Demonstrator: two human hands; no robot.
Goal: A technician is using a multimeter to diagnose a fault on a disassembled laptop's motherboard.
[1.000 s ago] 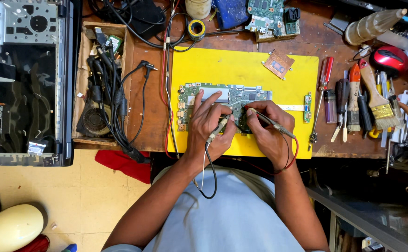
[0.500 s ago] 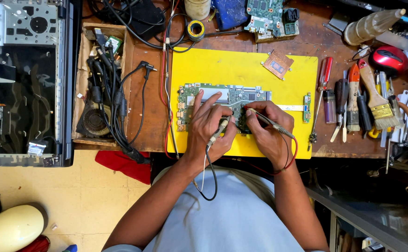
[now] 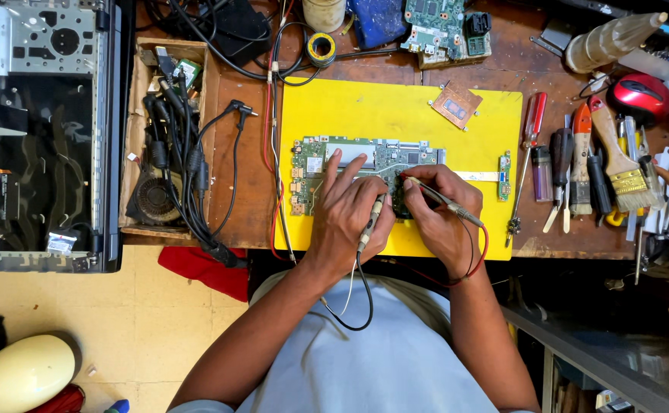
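A green circuit board (image 3: pixel 321 162) lies on a yellow mat (image 3: pixel 396 115) on the wooden bench. My left hand (image 3: pixel 347 210) rests on the board and holds a black test probe (image 3: pixel 370 222) whose black lead hangs toward my chest. My right hand (image 3: pixel 438 214) holds a red-tipped test probe (image 3: pixel 457 210) with its tip on the board; its red lead loops under my wrist. The board's middle is hidden by my hands.
A small copper plate (image 3: pixel 456 105) and a thin green strip board (image 3: pixel 505 176) lie on the mat. Screwdrivers and a brush (image 3: pixel 617 157) lie at right. A cable-filled wooden box (image 3: pixel 168 145) and an opened metal chassis (image 3: pixel 40 130) sit left.
Both hands stay on the board; the right hand's probe tip has shifted slightly. Nothing else has moved.
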